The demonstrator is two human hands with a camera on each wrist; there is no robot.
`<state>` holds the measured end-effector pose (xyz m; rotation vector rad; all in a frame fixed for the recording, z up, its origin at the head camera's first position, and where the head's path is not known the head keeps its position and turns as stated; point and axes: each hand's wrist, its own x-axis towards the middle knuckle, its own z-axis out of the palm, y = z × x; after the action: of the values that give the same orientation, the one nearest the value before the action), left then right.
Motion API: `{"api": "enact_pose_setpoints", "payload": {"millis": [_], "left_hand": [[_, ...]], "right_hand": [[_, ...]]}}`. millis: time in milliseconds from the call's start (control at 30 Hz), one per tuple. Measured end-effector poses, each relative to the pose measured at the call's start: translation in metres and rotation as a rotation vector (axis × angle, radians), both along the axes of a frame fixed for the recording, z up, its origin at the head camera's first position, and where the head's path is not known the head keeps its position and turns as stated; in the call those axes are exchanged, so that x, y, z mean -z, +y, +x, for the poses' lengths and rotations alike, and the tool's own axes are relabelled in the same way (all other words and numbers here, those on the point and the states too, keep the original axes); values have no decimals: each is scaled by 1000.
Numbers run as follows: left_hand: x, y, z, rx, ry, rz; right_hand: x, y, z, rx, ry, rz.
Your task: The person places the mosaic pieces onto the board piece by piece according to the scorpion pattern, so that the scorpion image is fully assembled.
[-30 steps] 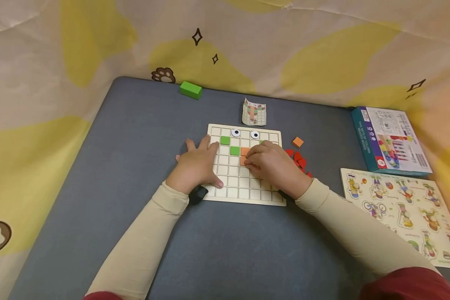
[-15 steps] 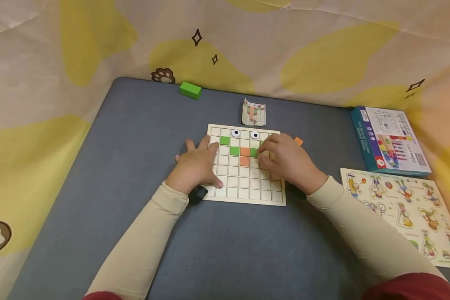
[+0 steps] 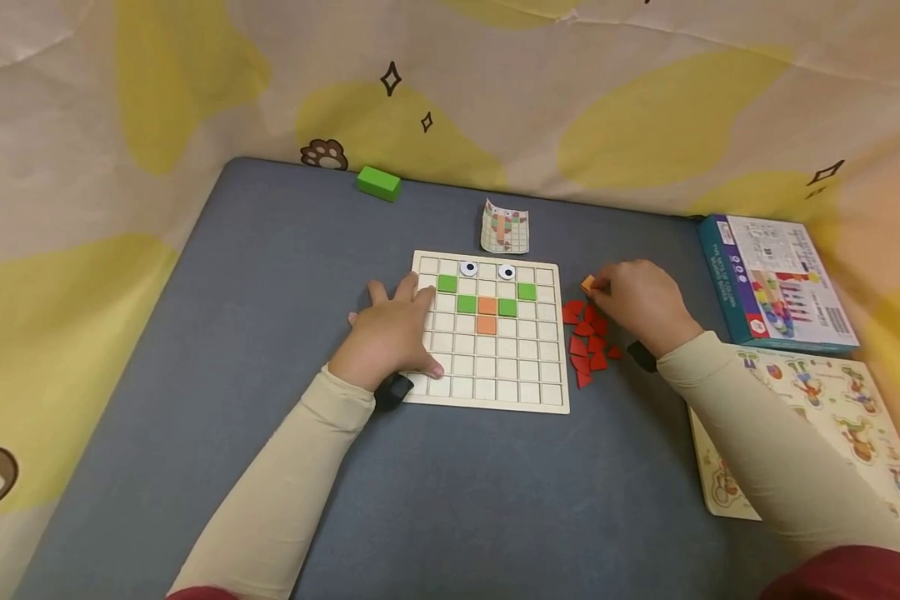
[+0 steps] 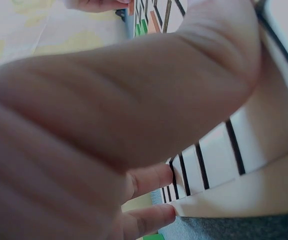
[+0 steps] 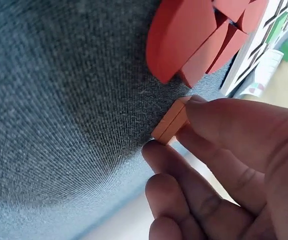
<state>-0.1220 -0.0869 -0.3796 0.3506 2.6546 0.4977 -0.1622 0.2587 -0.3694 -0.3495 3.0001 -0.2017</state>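
Observation:
A white grid board [image 3: 495,367] lies on the dark table, holding several green squares [image 3: 527,292], two orange squares [image 3: 487,324] stacked in a column and two googly eyes [image 3: 506,272]. Spread over the board's left edge, the left hand [image 3: 388,340] rests with straight fingers; in the left wrist view the hand [image 4: 119,110] touches the board's rim. Right of the board, the right hand [image 3: 637,302] pinches orange pieces [image 3: 588,284]. The right wrist view shows the hand [image 5: 219,170] with thumb and fingers around two orange pieces [image 5: 171,121] lying face to face at the table surface.
Several red pieces [image 3: 580,343] lie between the board and the right forearm. A small pattern card [image 3: 506,229] is behind the board, a green block [image 3: 378,183] at the back edge. At the right are a teal box [image 3: 783,283] and a picture board [image 3: 870,433], partly under the right sleeve.
The right hand has moved off the board to the right and now pinches the orange pieces. A green square beside the upper orange one is uncovered. The left hand has stayed in place.

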Motion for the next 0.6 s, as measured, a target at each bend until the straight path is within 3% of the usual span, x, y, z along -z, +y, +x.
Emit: {"api": "enact_pose_setpoints", "payload": {"millis": [267,400,600], "left_hand": [[-3,1,0,-10,-18,-8],[-4,1,0,-5,-25,-11],[-3,2,0,-5,-24,-11]], "right_hand": [[2,2,-3,10,-7,-18],[1,1,0,-4,43,-41],[1,-29,0,-121,127,-166]]}}
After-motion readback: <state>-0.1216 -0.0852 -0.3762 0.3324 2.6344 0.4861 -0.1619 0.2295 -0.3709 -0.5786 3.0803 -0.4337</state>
